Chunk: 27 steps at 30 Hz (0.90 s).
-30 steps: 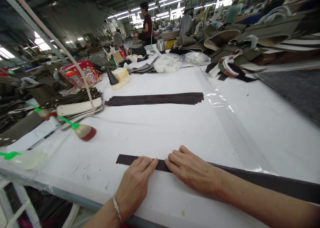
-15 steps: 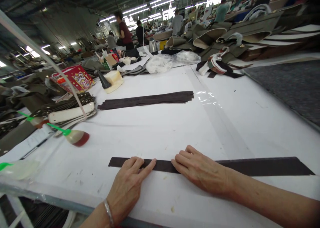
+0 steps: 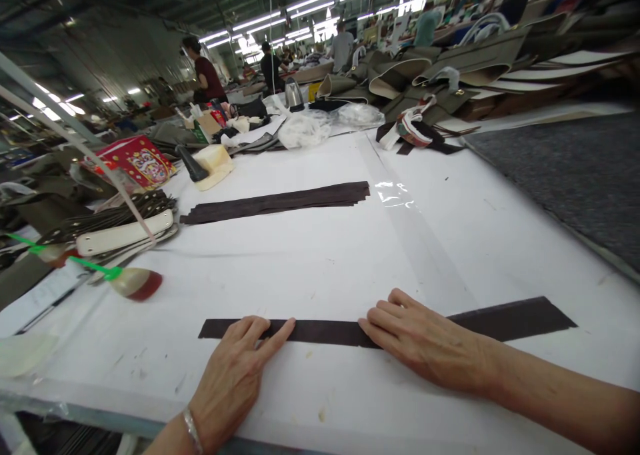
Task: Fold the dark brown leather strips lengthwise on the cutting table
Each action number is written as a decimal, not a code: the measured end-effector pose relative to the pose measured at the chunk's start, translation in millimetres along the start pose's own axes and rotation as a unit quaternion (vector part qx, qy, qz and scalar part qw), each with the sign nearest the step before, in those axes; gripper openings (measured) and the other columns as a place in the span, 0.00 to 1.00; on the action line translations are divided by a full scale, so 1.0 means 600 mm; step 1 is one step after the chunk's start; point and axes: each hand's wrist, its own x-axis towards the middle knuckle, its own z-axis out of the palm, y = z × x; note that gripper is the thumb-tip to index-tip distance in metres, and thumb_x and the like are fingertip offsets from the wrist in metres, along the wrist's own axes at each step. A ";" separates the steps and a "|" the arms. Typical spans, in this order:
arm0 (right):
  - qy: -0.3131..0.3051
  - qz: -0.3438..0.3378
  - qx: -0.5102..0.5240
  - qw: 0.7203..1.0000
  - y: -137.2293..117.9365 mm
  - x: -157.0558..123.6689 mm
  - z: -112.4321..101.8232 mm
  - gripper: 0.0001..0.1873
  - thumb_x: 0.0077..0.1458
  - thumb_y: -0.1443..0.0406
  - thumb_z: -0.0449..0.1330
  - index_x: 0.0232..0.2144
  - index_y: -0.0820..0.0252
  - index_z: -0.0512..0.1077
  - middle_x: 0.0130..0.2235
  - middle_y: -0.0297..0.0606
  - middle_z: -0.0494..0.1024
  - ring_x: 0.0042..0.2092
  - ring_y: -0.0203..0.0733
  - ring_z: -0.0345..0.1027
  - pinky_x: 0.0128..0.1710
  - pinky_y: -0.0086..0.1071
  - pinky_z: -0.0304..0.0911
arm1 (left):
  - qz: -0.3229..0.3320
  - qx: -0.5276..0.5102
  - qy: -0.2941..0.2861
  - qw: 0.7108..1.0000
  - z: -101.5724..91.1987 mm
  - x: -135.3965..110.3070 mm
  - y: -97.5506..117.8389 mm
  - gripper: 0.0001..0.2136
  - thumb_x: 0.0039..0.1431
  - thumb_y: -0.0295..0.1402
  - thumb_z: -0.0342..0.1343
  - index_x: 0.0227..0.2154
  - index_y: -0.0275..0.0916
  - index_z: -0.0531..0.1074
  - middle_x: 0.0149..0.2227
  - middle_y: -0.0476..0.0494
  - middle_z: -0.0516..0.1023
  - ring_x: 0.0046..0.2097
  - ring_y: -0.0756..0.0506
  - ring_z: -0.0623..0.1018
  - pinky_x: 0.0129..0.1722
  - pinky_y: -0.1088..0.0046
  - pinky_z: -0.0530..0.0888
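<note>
Both hands down on the dark strip [image 3: 325,332], and it lies along the near part of the white counter [image 3: 310,262]! Here's the left hand [image 3: 233,358], fingertips on the strip close to its left end, index finger stretched out along it, a bracelet [image 3: 191,430] around the wrist. Over to the right hand [image 3: 425,338]: fingers bunched and bent, tips touching the strip further along. Does either grip pinch it? The thumbs are hard to make out, so I cannot tell. Between the hands the strip runs narrow and flat; past the right hand it shows wider, angling up to a slanted end.

Further back, a pile of dark strips [image 3: 280,202] lies lengthwise, well apart from both hands. Off to the left, a squeeze bottle [image 3: 133,283] rests on its side, green spout, reddish liquid inside, near some white straps [image 3: 127,232]. Behind those sits a red bag [image 3: 137,163], with a cream block [image 3: 215,164] just beside it, while a grey mat [image 3: 560,168] covers the far right.
</note>
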 end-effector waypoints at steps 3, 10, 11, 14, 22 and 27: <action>0.006 0.007 0.006 1.000 0.005 -0.021 -0.003 0.15 0.62 0.77 0.44 0.44 0.67 0.68 0.33 0.39 0.66 0.34 0.40 0.59 0.40 0.37 0.55 | -0.003 0.000 -0.003 1.000 0.003 -0.004 -0.003 0.33 0.53 0.15 0.43 0.62 0.48 0.56 0.45 0.41 0.67 0.46 0.41 0.67 0.47 0.58 0.68; 0.002 0.054 0.049 0.997 0.012 -0.040 -0.002 0.14 0.62 0.76 0.46 0.45 0.65 0.67 0.35 0.40 0.68 0.36 0.41 0.60 0.40 0.38 0.54 | -0.011 -0.033 0.070 0.997 -0.010 0.018 0.030 0.25 0.57 0.17 0.42 0.55 0.44 0.66 0.44 0.40 0.69 0.45 0.41 0.69 0.43 0.60 0.69; 0.003 0.071 0.055 0.996 0.010 -0.039 0.000 0.13 0.61 0.76 0.47 0.44 0.65 0.67 0.35 0.40 0.68 0.36 0.42 0.60 0.39 0.38 0.55 | -0.004 -0.049 0.092 0.995 -0.012 0.027 0.046 0.24 0.58 0.17 0.42 0.54 0.42 0.66 0.45 0.40 0.69 0.46 0.42 0.69 0.44 0.61 0.69; 0.006 0.120 0.063 0.991 -0.003 -0.032 0.005 0.12 0.59 0.75 0.49 0.42 0.63 0.67 0.34 0.39 0.68 0.35 0.43 0.61 0.38 0.38 0.55 | 0.063 -0.090 0.110 0.988 -0.014 0.053 0.101 0.22 0.59 0.19 0.42 0.55 0.37 0.64 0.48 0.37 0.70 0.49 0.42 0.69 0.47 0.63 0.70; -0.052 0.314 0.185 0.930 -0.050 -0.028 -0.004 0.12 0.55 0.72 0.56 0.43 0.59 0.67 0.38 0.39 0.75 0.35 0.44 0.70 0.33 0.35 0.60 | 0.108 -0.104 0.082 0.985 0.002 0.063 0.142 0.18 0.61 0.22 0.43 0.52 0.35 0.68 0.47 0.37 0.73 0.46 0.40 0.72 0.45 0.61 0.73; -0.089 0.363 0.223 0.900 -0.023 -0.058 -0.028 0.13 0.54 0.68 0.59 0.43 0.55 0.66 0.33 0.34 0.76 0.33 0.43 0.71 0.30 0.31 0.58 | 0.121 -0.110 0.077 0.984 0.001 0.075 0.150 0.19 0.64 0.26 0.44 0.57 0.35 0.63 0.51 0.39 0.73 0.50 0.40 0.72 0.48 0.61 0.72</action>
